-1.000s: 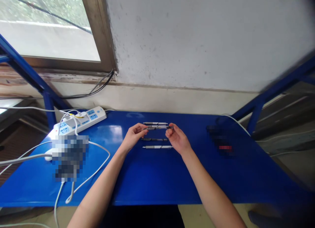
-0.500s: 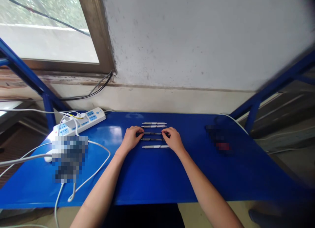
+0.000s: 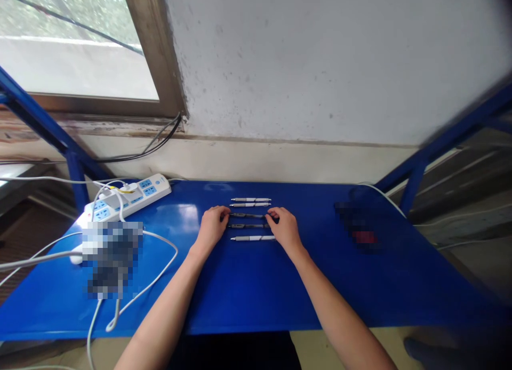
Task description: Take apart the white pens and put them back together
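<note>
Several pens lie in a column of rows on the blue table (image 3: 248, 284), each pointing left to right. My left hand (image 3: 214, 225) pinches the left end of the upper black pen (image 3: 248, 215). At that pen's other end, the fingers of my right hand (image 3: 285, 228) are closed on the tip. Just below it lies a second black pen (image 3: 250, 226), between my hands. Nearest me is a white pen (image 3: 252, 238), its right end partly behind my right hand. Farther off, two white pens (image 3: 251, 200) rest close together, roughly parallel.
On the left, a white power strip (image 3: 138, 196) has plugs and white cables (image 3: 170, 244) trailing over the table. A blurred-out object (image 3: 114, 258) lies beside it. At the right is a dark and red object (image 3: 362, 236). Wall (image 3: 300, 162) and blue frame posts bound the table.
The upper black pen has shifted slightly with both hands, which stay at its two ends. My left hand sits a little farther left. The other pens look the same.
</note>
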The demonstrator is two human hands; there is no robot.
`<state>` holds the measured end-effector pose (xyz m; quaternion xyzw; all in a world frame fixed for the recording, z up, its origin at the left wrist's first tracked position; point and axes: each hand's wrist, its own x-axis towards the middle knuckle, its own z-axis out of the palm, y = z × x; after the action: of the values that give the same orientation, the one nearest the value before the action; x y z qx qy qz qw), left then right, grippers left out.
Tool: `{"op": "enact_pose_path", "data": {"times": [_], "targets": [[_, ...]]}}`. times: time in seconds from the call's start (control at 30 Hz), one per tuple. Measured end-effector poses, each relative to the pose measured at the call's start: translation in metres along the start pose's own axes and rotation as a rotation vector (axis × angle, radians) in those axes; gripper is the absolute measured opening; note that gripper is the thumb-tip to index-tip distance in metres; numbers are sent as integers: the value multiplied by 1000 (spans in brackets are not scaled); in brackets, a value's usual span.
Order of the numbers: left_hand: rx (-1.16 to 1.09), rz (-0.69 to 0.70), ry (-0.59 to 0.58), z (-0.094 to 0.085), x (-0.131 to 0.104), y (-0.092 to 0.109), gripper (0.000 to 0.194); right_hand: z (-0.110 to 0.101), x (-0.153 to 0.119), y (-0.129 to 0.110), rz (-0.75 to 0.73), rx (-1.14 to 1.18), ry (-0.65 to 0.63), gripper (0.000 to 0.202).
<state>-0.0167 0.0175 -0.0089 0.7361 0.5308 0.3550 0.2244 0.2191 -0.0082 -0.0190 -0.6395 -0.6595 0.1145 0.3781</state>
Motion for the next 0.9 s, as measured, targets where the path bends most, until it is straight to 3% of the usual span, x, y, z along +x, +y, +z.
{"op": "enact_pose_path", "data": {"times": [0.1, 0.3, 0.73, 0.9], "targets": [[-76, -87, 31, -1, -2, 7, 19, -5, 1, -2, 35, 71, -5, 15], [-67, -135, 27, -6, -3, 12, 20, -15, 3, 5, 88, -66, -1, 14], [63, -119, -43, -8, -5, 21, 22, -18, 2, 1, 57, 61, -33, 18], [69, -39, -18, -4, -6, 15, 22, -17, 3, -4, 24, 113, -37, 17]]}}
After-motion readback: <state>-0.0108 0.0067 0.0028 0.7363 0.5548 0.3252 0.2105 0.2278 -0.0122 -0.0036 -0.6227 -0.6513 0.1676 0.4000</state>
